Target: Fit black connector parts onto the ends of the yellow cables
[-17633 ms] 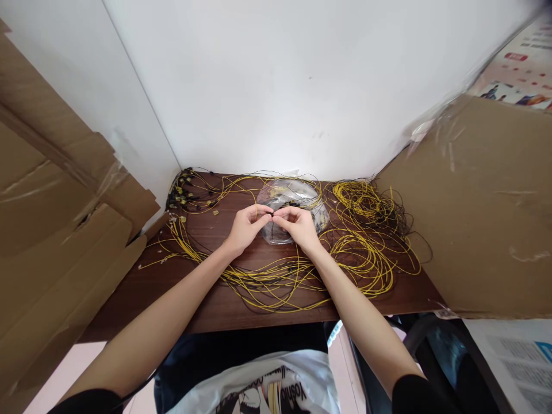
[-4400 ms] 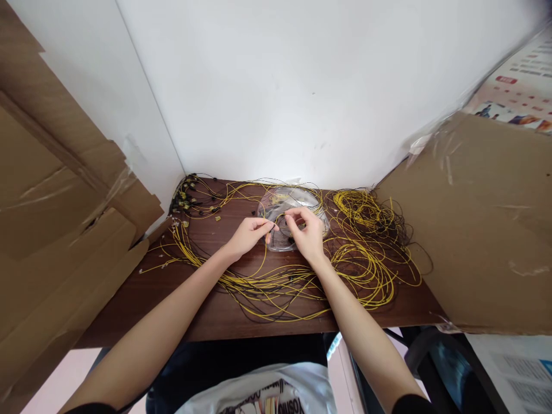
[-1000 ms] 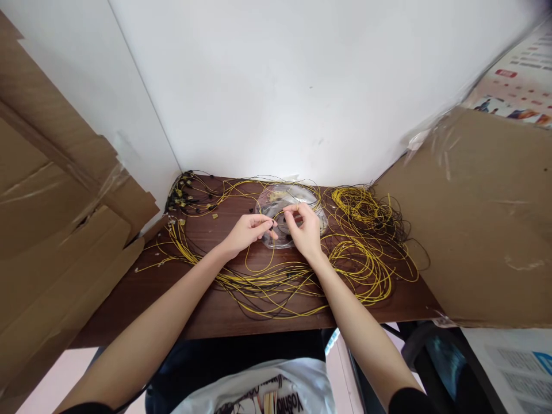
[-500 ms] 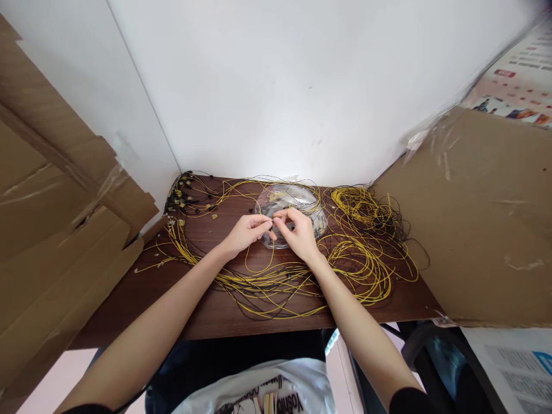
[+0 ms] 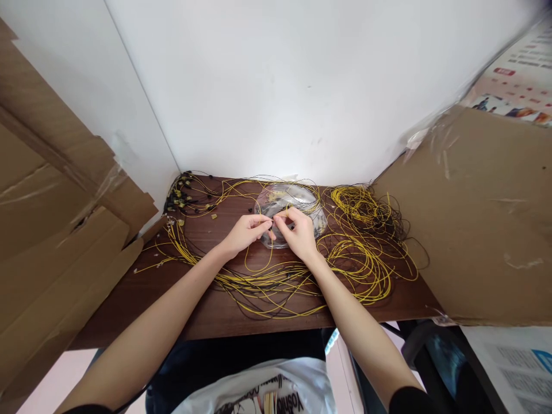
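My left hand [image 5: 248, 234] pinches a small black connector between thumb and forefinger, mostly hidden by the fingertips. Opposite it, fingertips almost touching, my right hand [image 5: 298, 233] pinches the end of a yellow wire [image 5: 271, 257], which loops down below the hands. A clear plastic bag [image 5: 282, 198] with small parts inside lies behind and under both hands. In front of them a long bundle of yellow and black wires [image 5: 259, 283] runs across the brown table [image 5: 207, 319].
Coiled yellow wires [image 5: 351, 201] are heaped at the back right. Black and yellow connectors [image 5: 181, 192] cluster at the back left. Cardboard panels flank the table on the left [image 5: 56, 230] and right [image 5: 483, 230], and a white wall [image 5: 276, 86] closes the back.
Both hands keep their pinch at the same spot. Only a very slight shift of the view and of the hanging wire loop shows.
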